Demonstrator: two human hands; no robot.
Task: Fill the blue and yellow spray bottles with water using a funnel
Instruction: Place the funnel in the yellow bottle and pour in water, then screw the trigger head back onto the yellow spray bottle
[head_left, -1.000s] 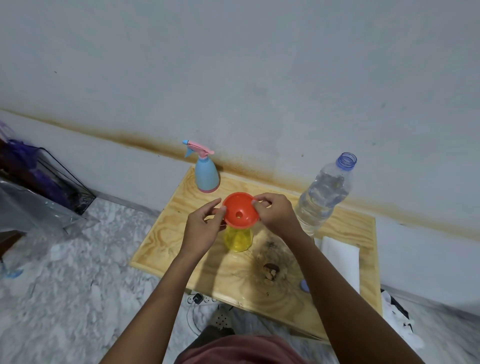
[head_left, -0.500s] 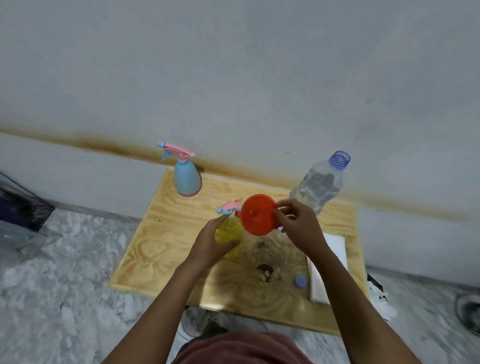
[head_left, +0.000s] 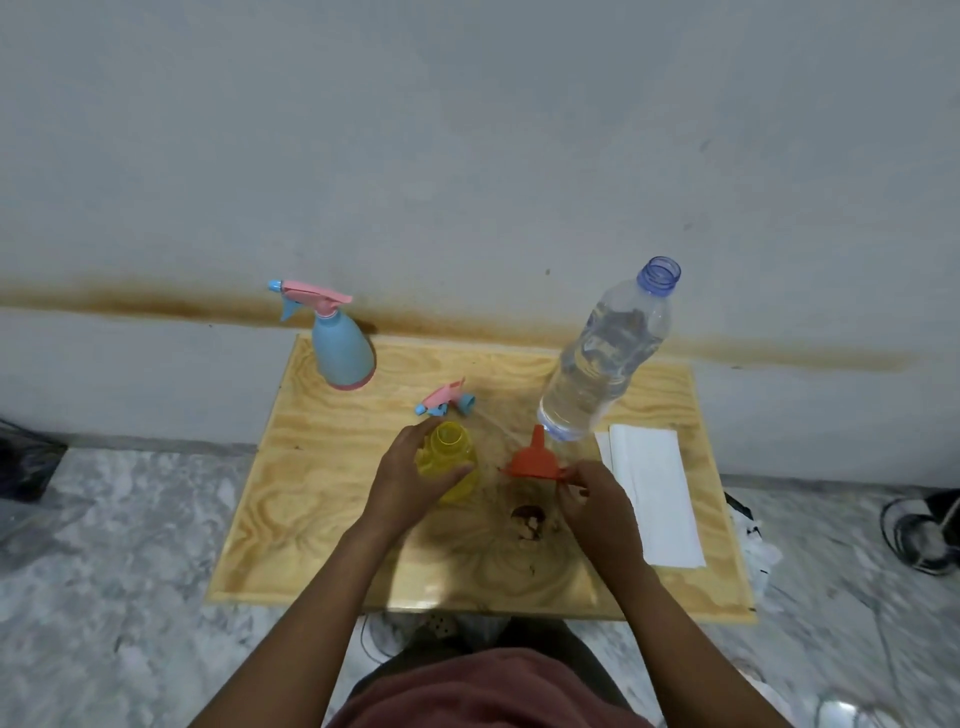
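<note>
yellow bottle in left hand, funnel in right hand

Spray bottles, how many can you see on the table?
2. The blue spray bottle stands at the back left of the table, sprayer on. The yellow spray bottle stands near the middle, open-topped, gripped by the left hand. None seem hidden.

Soft, fairly dim indoor light comes evenly from above, so the grey-blue painted wall looks flat and matte, and only faint, blurred shadows lie on the pale plywood table, with a dull sheen near its front edge. The clear plastic water bottle carries small pale highlights. The wide lens bows the table's edges, and the mottled grey marble floor smears soft toward the corners.
</note>
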